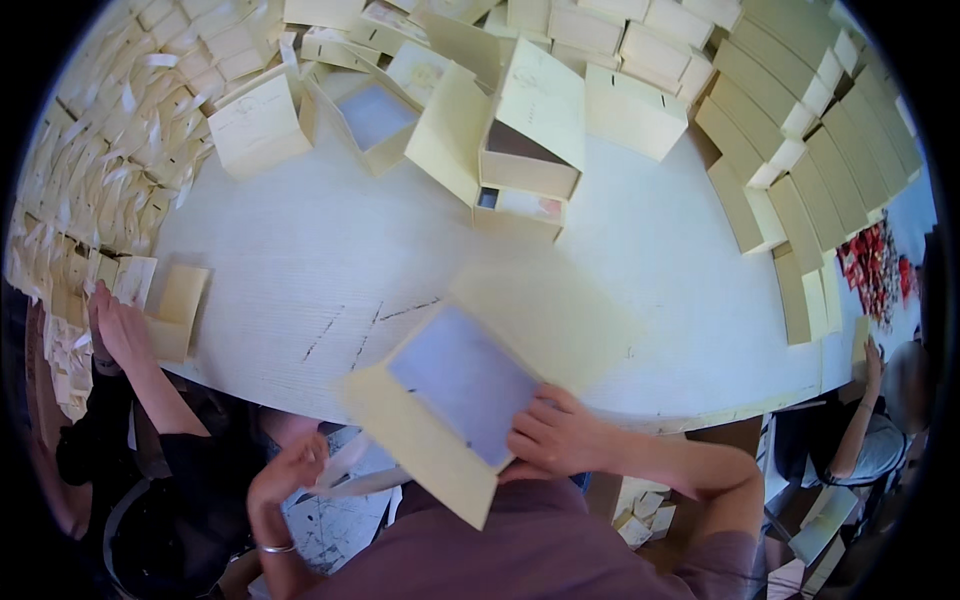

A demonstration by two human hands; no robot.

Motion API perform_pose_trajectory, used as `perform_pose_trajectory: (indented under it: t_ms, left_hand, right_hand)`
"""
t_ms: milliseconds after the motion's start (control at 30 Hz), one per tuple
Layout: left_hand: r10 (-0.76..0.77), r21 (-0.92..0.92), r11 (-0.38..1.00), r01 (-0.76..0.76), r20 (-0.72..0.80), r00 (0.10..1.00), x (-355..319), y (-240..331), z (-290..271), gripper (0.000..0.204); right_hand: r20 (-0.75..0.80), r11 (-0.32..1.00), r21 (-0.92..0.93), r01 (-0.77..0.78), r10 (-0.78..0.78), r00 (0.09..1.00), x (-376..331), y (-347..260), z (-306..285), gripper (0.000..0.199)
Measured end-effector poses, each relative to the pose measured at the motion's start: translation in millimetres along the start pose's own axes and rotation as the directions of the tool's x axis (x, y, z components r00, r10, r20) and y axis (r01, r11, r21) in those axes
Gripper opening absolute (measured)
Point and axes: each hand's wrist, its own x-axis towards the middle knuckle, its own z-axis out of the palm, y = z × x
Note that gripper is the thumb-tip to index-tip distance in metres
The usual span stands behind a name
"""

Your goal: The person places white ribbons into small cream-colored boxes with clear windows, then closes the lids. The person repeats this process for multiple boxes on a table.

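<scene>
- Box [450, 400], cream and open, pale blue inside, tilts between the hands in the head view.
- Right hand [558, 435] holds its side.
- Left hand [290, 470] is apart from it, fingers bent; I cannot tell if it holds anything.
- Other boxes [535, 110] sit past both hands on the white table [300, 250].

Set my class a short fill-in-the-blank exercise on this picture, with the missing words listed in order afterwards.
1. The open cream box is gripped by the camera wearer's ____ hand.
2. The bracelet is on the camera wearer's ____ wrist.
3. The heap of small items at the far right is mostly ____.
4. The massed boxes at the left carry white ____.

Missing words: right; left; red; ribbons.
</scene>
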Motion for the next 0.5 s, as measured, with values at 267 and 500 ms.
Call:
perform_pose_trajectory:
  t_ms: [267, 500]
  left_hand:
    - [0.109, -0.655, 0.756, -0.013, 0.106, 0.988, 37.7, -79.5, 31.5, 0.017]
    - [-0.095, -0.307, 0.950, 0.060, -0.099, 0.990, 60.1, -157.2, 63.6, 0.030]
  right_hand:
    - [-0.067, 0.947, 0.103, 0.305, -0.300, 0.952, 152.6, 57.3, 74.5, 0.043]
    - [-0.330, 0.847, -0.304, 0.436, -0.523, 0.786, 158.7, 73.3, 21.9, 0.035]
